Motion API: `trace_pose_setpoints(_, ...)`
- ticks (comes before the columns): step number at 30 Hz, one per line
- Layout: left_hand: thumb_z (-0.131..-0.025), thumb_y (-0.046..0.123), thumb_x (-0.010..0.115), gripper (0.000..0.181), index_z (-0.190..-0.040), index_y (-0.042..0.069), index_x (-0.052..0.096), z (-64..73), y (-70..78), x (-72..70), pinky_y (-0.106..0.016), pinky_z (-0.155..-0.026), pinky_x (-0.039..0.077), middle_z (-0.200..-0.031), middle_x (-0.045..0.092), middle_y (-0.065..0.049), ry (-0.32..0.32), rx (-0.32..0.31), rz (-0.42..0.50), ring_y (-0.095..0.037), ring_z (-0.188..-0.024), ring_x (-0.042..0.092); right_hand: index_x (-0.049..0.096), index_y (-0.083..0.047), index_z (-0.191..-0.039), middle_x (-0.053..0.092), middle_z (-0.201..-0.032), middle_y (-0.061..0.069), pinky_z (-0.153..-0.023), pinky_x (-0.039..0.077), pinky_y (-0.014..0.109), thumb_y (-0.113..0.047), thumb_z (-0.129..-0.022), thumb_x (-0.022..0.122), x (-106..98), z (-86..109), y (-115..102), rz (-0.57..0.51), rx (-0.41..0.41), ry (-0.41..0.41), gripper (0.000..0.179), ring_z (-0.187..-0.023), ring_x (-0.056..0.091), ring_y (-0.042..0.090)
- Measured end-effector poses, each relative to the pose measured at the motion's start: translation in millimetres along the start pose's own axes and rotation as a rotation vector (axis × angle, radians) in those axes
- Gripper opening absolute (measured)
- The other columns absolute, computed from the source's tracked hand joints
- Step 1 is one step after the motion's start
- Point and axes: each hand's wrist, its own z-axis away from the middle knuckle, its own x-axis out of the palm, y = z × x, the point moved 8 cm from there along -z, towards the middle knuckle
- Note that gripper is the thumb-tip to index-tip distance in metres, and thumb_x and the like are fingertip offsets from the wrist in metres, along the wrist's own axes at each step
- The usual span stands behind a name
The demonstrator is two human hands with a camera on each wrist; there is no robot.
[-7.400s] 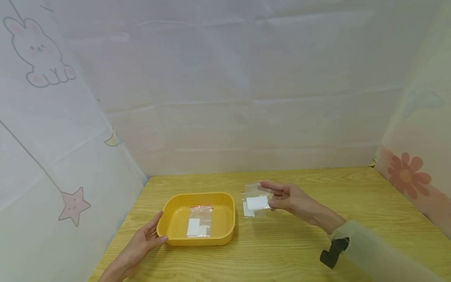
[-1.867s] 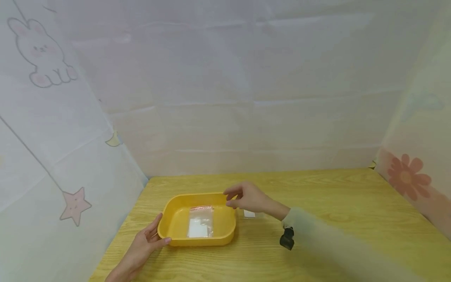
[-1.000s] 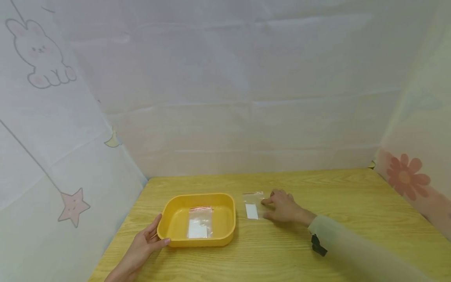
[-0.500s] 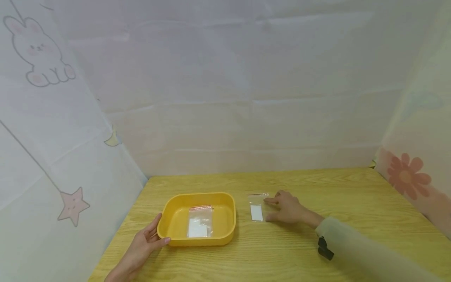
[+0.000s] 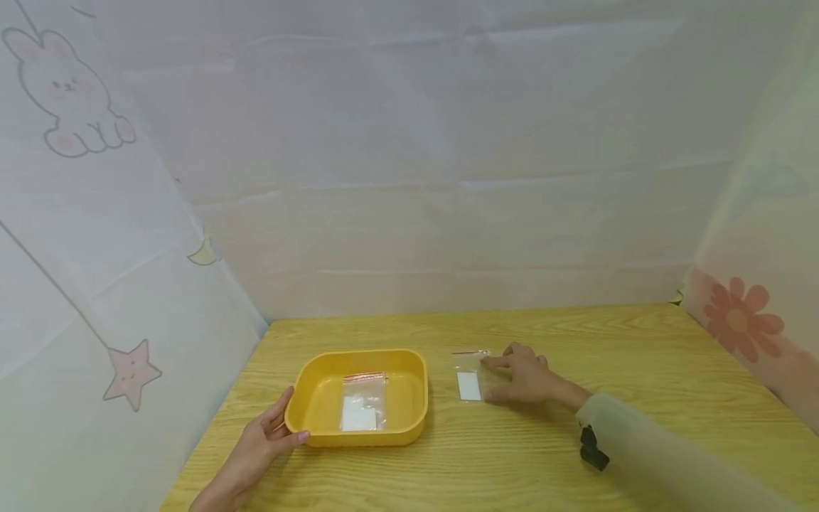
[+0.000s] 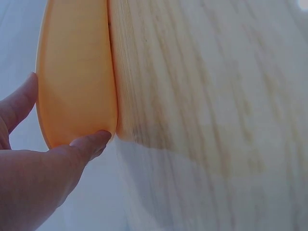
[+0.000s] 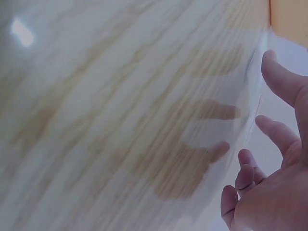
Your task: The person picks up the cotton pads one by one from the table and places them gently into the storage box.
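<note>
A yellow plastic basin stands on the table at centre left in the head view. Inside it lies a clear zip-lock bag with a red seal line and white pieces. My left hand grips the basin's left end, fingers along the outer side and thumb at the near corner. Right of the basin, another clear zip-lock bag with a white rectangle lies flat. My right hand is at that bag's right edge, index finger and thumb stretched apart, the index tip on its upper corner.
The pale wood table has a light cloth backdrop behind it and printed cloth walls at both sides. A dark strap piece hangs from the right sleeve.
The right hand held a bag of white pieces, was later at the basin's right rim, then returned to the table bag. That bag has slid right with the hand. The left hand stays put.
</note>
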Motion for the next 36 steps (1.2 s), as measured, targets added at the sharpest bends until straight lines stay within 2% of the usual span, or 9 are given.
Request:
trace_pose_setpoints(8, -0.096, 0.006, 0.078, 0.099, -0.17, 0.008, 0.012, 1.7, -0.4, 1.0, -0.036, -0.103, 0.053, -0.172, 0.009, -0.019, -0.007, -0.009, 0.005, -0.042, -0.149, 0.034, 0.069, -0.012, -0.142, 0.053, -0.117, 0.014, -0.079, 0.029, 0.051, -0.049, -0.081, 0.09, 1.9, 3.0, -1.0, -0.045, -0.014, -0.011, 0.074, -0.101, 0.044, 0.033)
trace_pose_setpoints(15, -0.097, 0.006, 0.077, 0.098, -0.17, 0.007, 0.012, 1.1, 3.3, 2.2, -0.035, -0.104, 0.052, -0.172, 0.011, -0.019, -0.011, 0.008, 0.0, -0.041, -0.149, 0.034, 0.073, -0.017, -0.138, 0.052, -0.118, 0.01, -0.082, 0.029, 0.052, -0.05, -0.079, 0.091, 1.2, 0.6, -1.1, -0.014, 0.034, -0.009, 0.069, -0.101, 0.044, 0.03)
trace_pose_setpoints(21, -0.098, 0.006, 0.076, 0.096, -0.169, 0.005, 0.011, 1.7, 5.4, 2.9, -0.036, -0.103, 0.054, -0.171, 0.014, -0.023, -0.016, 0.02, -0.029, -0.044, -0.148, 0.036, 0.078, -0.016, -0.131, 0.055, -0.104, 0.004, -0.076, 0.027, 0.05, -0.043, -0.08, 0.093, 1.8, -2.0, -1.9, -0.063, 0.003, 0.003, 0.059, -0.091, 0.043, 0.027)
trace_pose_setpoints(25, -0.098, 0.006, 0.076, 0.096, -0.169, 0.006, 0.012, 1.5, 5.8, 3.2, -0.036, -0.103, 0.054, -0.171, 0.013, -0.023, -0.013, 0.017, -0.027, -0.044, -0.148, 0.036, 0.079, -0.014, -0.128, 0.054, -0.099, -0.001, -0.073, 0.026, 0.046, -0.041, -0.082, 0.091, 4.3, -5.9, 3.0, -0.058, -0.032, 0.05, 0.055, -0.088, 0.043, 0.024)
trace_pose_setpoints(29, -0.097, 0.006, 0.077, 0.096, -0.17, 0.007, 0.013, 1.6, 4.8, 3.1, -0.036, -0.103, 0.053, -0.172, 0.012, -0.02, -0.008, 0.005, -0.005, -0.042, -0.148, 0.036, 0.075, -0.014, -0.135, 0.055, -0.104, 0.005, -0.077, 0.03, 0.051, -0.044, -0.08, 0.092, -1.2, -7.4, 2.9, -0.04, 0.001, 0.061, 0.065, -0.095, 0.047, 0.028)
trace_pose_setpoints(33, -0.098, 0.007, 0.076, 0.097, -0.17, 0.008, 0.011, 1.9, 4.3, 3.7, -0.036, -0.103, 0.053, -0.172, 0.012, -0.021, -0.02, 0.002, 0.0, -0.043, -0.149, 0.035, 0.071, -0.015, -0.141, 0.054, -0.122, 0.018, -0.087, 0.031, 0.062, -0.046, -0.079, 0.093, -6.6, -8.3, 1.2, -0.021, 0.033, 0.02, 0.073, -0.109, 0.048, 0.039)
trace_pose_setpoints(36, -0.098, 0.007, 0.077, 0.097, -0.17, 0.008, 0.012, 1.8, 4.7, 3.8, -0.036, -0.103, 0.053, -0.172, 0.012, -0.021, -0.019, 0.001, -0.005, -0.043, -0.149, 0.035, 0.071, -0.015, -0.141, 0.053, -0.124, 0.02, -0.087, 0.031, 0.061, -0.048, -0.079, 0.092, -5.2, -9.2, 3.9, 0.007, 0.043, -0.002, 0.073, -0.111, 0.047, 0.042)
